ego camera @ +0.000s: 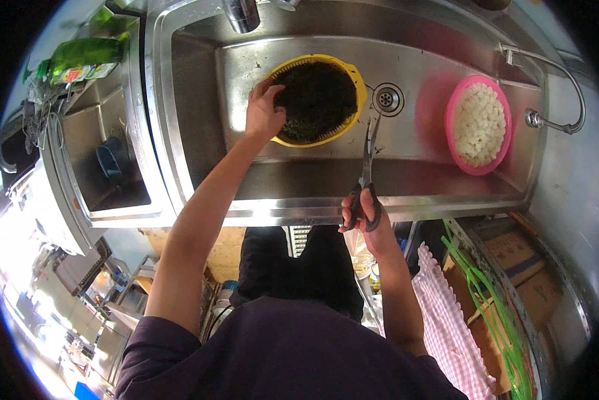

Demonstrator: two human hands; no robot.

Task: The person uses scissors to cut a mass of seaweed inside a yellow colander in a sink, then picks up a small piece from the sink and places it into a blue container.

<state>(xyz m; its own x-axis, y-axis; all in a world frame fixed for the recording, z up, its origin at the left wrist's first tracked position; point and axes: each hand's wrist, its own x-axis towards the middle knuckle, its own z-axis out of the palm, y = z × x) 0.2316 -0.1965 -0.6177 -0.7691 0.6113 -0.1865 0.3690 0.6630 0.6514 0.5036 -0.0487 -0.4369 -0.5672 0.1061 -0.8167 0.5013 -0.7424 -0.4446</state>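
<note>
In the steel sink (309, 180), a yellow plastic colander (362, 92) holds a heap of dark, stringy seaweed-like greens (317, 102). My left hand (266, 111) is at the colander's left side, fingers bent and apart, with the fingertips and thumb against the dark strands. Black-handled scissors (368, 165) are in my right hand (364, 215), fingers through the handle loops. Their slightly parted blades point up towards the drain (388, 99), to the right of the colander. Dark scraps stick to the blades and the sink floor around them.
A pink basin (449, 125) of white, cut pieces (481, 125) stands at the sink's right end. Beside it a curved faucet (574, 85) rises. A metal cylinder (242, 17) is at the back edge. Leftward lie a smaller sink (79, 130) and a green bottle (87, 55).
</note>
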